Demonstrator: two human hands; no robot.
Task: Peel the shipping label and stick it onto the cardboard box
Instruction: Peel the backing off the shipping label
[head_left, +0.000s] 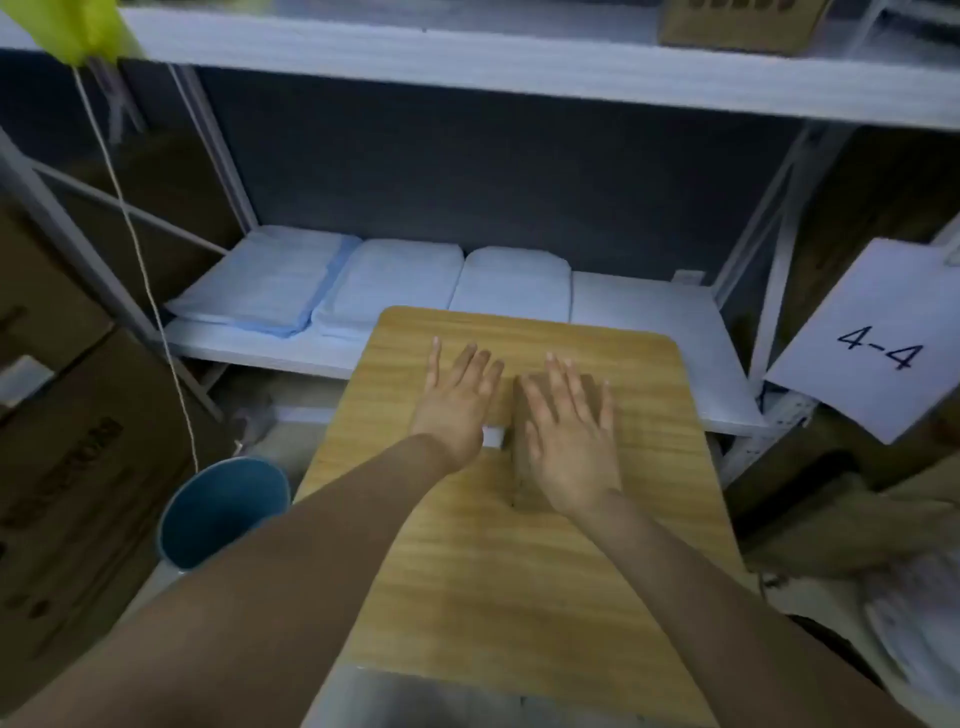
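Observation:
A small brown cardboard box (521, 470) lies on the wooden table (493, 571). My right hand (569, 436) rests flat on top of it, fingers spread, hiding most of the box. My left hand (457, 397) lies flat on the table just left of the box, fingers apart. A small white piece, likely the shipping label (493, 435), peeks out between my left wrist and the box; most of it is hidden.
A blue bucket (223, 512) stands on the floor left of the table. Behind the table a white shelf (649, 322) holds folded pale packs (395, 286). Cardboard cartons (62, 441) stack at left. A paper sign reading 4-4 (878, 338) hangs at right.

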